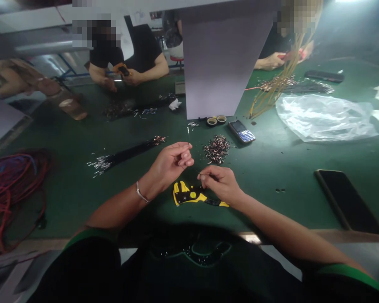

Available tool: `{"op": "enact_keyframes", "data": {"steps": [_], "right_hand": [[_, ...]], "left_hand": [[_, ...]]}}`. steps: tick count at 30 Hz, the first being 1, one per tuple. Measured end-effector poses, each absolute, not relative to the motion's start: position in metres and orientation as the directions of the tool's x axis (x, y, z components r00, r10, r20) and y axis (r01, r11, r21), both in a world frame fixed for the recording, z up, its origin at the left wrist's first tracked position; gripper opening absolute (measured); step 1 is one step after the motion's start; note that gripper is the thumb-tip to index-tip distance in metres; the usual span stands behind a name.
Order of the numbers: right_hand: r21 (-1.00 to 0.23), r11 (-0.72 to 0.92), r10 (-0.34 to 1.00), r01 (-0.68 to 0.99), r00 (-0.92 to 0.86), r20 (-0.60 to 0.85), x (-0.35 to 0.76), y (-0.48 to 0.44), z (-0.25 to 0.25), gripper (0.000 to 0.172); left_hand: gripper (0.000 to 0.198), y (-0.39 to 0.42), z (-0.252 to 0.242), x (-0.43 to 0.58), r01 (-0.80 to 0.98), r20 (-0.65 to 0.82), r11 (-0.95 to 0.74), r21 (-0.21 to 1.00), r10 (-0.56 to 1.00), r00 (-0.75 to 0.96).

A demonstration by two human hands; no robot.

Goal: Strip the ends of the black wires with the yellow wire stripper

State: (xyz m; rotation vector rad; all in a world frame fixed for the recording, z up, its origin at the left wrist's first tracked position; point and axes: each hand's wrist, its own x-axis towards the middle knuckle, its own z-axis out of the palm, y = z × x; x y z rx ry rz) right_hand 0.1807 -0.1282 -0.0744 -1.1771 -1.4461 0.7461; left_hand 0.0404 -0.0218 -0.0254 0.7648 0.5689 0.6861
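A thin dark wire point(188, 136) with a light metal tip pokes up from the pinched thumb and forefinger of my left hand point(173, 162). To its lower right, my right hand point(221, 182) is closed in a pinch; a thin dark strand shows at its fingertips, and I cannot tell whether it is the same wire. Under the hands lies a yellow and black wire stripper point(192, 195), partly covered by my right hand. On the left is a bundle of black wires point(129, 152) with silvery tips at one end and copper at the other. A pile of short copper-coloured bits point(217, 149) sits just beyond my right hand.
Behind the pile are a keypad phone point(241, 131) and tape rolls point(216, 121) beside a grey panel point(217, 63). A smartphone point(349, 200) lies right, a plastic bag point(325, 118) behind it. Red cables point(12, 189) are coiled left. Co-workers' hands point(134, 77) work across the table.
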Motion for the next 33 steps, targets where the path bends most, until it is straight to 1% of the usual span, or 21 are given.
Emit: {"op": "enact_keyframes", "data": {"steps": [4,6,8,10,12,14,18,21,23,24,26,27,29,30,31,33], "right_hand": [[-0.977,0.208,0.975,0.04,0.078,0.21,0.182,-0.127,-0.075,0.014],[-0.987,0.16,0.983,-0.028,0.093,0.157,0.182,-0.126,-0.076,0.014],[-0.989,0.124,0.986,-0.08,0.118,0.114,0.183,-0.124,-0.077,0.014],[-0.988,0.097,0.988,-0.122,0.13,0.081,0.184,-0.123,-0.078,0.014],[-0.983,0.08,0.991,-0.164,0.118,0.061,0.185,-0.123,-0.079,0.013],[-0.977,0.068,0.994,-0.201,0.101,0.049,0.187,-0.123,-0.08,0.012],[-0.963,0.068,0.995,-0.261,0.083,0.047,0.189,-0.122,-0.083,0.012],[-0.963,0.078,0.996,-0.257,0.069,0.062,0.191,-0.12,-0.085,0.014],[-0.979,0.091,0.994,-0.184,0.083,0.076,0.192,-0.119,-0.085,0.016],[-0.988,0.103,0.991,-0.113,0.097,0.092,0.193,-0.118,-0.085,0.018],[-0.985,0.141,0.983,0.095,0.101,0.15,0.194,-0.119,-0.083,0.018],[-0.961,0.17,0.978,0.218,0.078,0.191,0.195,-0.119,-0.082,0.017],[-0.854,0.254,0.962,0.453,-0.024,0.273,0.194,-0.121,-0.079,0.016],[-0.782,0.292,0.952,0.55,-0.09,0.292,0.193,-0.123,-0.077,0.019],[-0.709,0.318,0.945,0.629,-0.152,0.289,0.192,-0.124,-0.076,0.025],[-0.584,0.337,0.941,0.739,-0.245,0.233,0.188,-0.128,-0.075,0.039]], "left_hand": [[0.001,-0.021,-0.027,0.039,-0.336,-0.162,0.455,0.825,0.759,0.63],[0.005,-0.021,-0.028,0.039,-0.33,-0.132,0.421,0.845,0.762,0.634],[0.011,-0.02,-0.028,0.038,-0.281,-0.14,0.407,0.869,0.747,0.65],[0.015,-0.02,-0.028,0.038,-0.187,-0.178,0.403,0.896,0.712,0.68],[0.014,-0.02,-0.028,0.037,-0.089,-0.22,0.395,0.915,0.67,0.709],[0.013,-0.02,-0.028,0.036,-0.033,-0.244,0.388,0.921,0.642,0.727],[0.016,-0.018,-0.027,0.034,-0.031,-0.237,0.379,0.925,0.639,0.732],[0.017,-0.015,-0.028,0.033,-0.03,-0.237,0.369,0.929,0.654,0.719],[0.017,-0.012,-0.029,0.033,-0.036,-0.24,0.368,0.929,0.676,0.697],[0.017,-0.011,-0.028,0.032,-0.045,-0.239,0.365,0.93,0.693,0.681],[0.016,-0.008,-0.026,0.03,-0.075,-0.221,0.347,0.935,0.733,0.644],[0.016,-0.006,-0.025,0.029,-0.09,-0.207,0.333,0.939,0.752,0.626],[0.016,-0.002,-0.021,0.026,-0.117,-0.176,0.301,0.946,0.784,0.595],[0.016,-0.001,-0.019,0.024,-0.128,-0.163,0.287,0.949,0.798,0.58],[0.016,0.001,-0.017,0.023,-0.136,-0.152,0.273,0.952,0.811,0.565],[0.015,0.004,-0.015,0.02,-0.154,-0.135,0.254,0.955,0.833,0.536]]}}
